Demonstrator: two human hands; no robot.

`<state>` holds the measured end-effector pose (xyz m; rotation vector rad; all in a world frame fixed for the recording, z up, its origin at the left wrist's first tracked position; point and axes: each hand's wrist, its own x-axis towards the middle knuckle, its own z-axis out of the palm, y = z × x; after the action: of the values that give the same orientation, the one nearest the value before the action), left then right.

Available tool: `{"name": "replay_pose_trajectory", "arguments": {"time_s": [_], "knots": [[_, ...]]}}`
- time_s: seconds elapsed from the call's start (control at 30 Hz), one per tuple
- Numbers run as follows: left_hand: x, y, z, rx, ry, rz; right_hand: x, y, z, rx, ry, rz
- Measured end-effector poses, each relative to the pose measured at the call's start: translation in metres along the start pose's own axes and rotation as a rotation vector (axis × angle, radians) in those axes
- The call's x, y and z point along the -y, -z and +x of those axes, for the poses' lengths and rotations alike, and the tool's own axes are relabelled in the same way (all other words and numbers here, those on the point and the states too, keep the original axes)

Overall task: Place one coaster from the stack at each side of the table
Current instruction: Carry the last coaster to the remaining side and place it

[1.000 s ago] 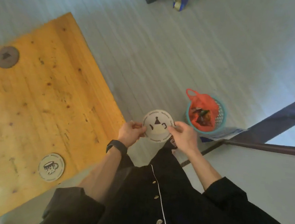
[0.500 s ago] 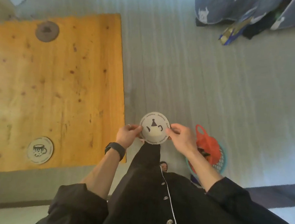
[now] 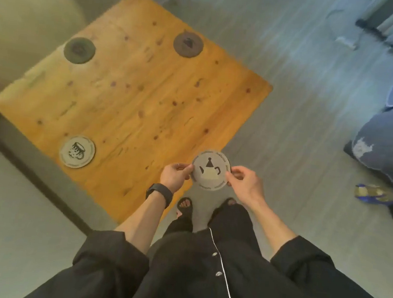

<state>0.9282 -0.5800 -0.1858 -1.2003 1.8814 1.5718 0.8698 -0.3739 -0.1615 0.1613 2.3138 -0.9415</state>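
Observation:
I hold a round pale coaster (image 3: pixel 211 170) with a dark teapot print between both hands, just off the near right edge of the wooden table (image 3: pixel 134 110). My left hand (image 3: pixel 175 176) pinches its left rim and my right hand (image 3: pixel 244 182) its right rim. Three coasters lie on the table: a pale one with a cup print (image 3: pixel 77 151) near the left edge, a dark one (image 3: pixel 79 50) at the far left, and another dark one (image 3: pixel 188 44) by the far edge.
A pale sofa or cushion (image 3: pixel 24 15) borders the table's far left. Blue fabric and bags (image 3: pixel 385 146) lie on the grey floor to the right. My feet in sandals (image 3: pixel 185 207) stand close to the table's near corner.
The view has swung round the table, which now lies ahead and left with three coasters showing. The held coaster stays between both hands. The orange bag basket has left the view.

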Motion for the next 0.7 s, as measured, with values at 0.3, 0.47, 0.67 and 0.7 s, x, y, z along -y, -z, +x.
{"name": "replay_pose_trajectory", "arguments": {"time_s": [0.3,0.47,0.67,0.7], "knots": [[-0.01,-0.019,0.023,-0.307,0.282,-0.367,0.057,0.009,0.118,0.4,0.25,-0.313],[-0.011,-0.034,0.033,-0.494,0.357,-0.554,0.078,0.004,0.159,0.531,0.357,-0.449],[-0.01,-0.048,0.064,-0.616,0.403,-0.644,0.088,-0.015,0.195,0.533,0.382,-0.54],[-0.01,-0.049,0.07,-0.63,0.406,-0.648,0.089,-0.02,0.201,0.529,0.373,-0.545]]}}
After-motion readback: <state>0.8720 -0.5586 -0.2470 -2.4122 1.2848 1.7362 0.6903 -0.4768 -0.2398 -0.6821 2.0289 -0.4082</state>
